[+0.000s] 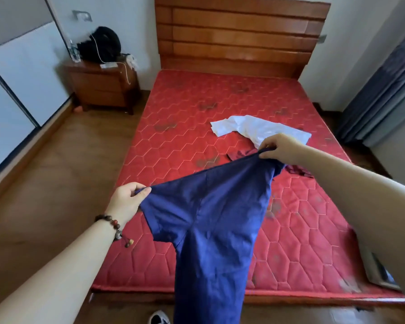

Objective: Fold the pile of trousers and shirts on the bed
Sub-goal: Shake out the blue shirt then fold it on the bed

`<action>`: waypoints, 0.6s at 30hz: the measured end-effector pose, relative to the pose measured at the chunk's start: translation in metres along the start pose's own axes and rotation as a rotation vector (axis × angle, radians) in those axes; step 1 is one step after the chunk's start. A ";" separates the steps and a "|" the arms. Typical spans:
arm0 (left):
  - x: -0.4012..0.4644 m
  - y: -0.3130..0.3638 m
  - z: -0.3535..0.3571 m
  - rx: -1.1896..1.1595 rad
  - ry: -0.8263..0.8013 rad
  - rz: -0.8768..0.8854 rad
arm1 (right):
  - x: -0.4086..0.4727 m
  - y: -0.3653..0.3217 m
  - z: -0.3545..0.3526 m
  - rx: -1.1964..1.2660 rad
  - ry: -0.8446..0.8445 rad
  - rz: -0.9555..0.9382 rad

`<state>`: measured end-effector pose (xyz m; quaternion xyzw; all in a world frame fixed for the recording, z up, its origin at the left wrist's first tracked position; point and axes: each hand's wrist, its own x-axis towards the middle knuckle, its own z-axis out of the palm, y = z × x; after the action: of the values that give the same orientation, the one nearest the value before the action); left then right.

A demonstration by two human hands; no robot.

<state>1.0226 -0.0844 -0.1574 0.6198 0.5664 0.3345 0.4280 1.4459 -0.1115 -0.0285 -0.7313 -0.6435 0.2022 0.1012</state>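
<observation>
A dark blue short-sleeved shirt (211,220) hangs in the air over the foot of the bed, stretched between both hands. My left hand (126,202) pinches one end of its top edge at the left. My right hand (281,148) pinches the other end, higher and further over the bed. The shirt's lower part drops past the mattress edge. Behind it a white shirt (260,129) lies crumpled on the red quilted mattress (173,141). A dark red garment (241,154) lies partly hidden behind the blue shirt and my right hand.
A wooden headboard (239,36) stands at the far end. A wooden nightstand (103,85) with a black bag and cables is at the left. Grey curtains (384,90) hang at the right. A grey folded item (379,270) lies under my right forearm. A shoe (158,318) shows below.
</observation>
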 end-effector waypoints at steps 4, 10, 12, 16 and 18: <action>0.075 -0.059 0.029 -0.021 -0.027 -0.159 | 0.092 0.026 0.059 0.020 0.016 0.045; 0.161 -0.121 0.076 0.040 0.042 -0.237 | 0.202 0.064 0.136 0.013 0.051 0.082; 0.188 -0.143 0.096 0.107 0.084 -0.209 | 0.241 0.080 0.161 0.001 0.072 0.067; 0.242 -0.187 0.133 0.193 0.174 -0.166 | 0.306 0.113 0.216 -0.004 0.104 0.055; 0.268 -0.209 0.149 0.211 0.222 -0.160 | 0.335 0.127 0.243 -0.004 0.133 0.062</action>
<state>1.1059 0.1562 -0.4274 0.5735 0.6896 0.3046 0.3206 1.4866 0.1709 -0.3535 -0.7628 -0.6129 0.1548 0.1361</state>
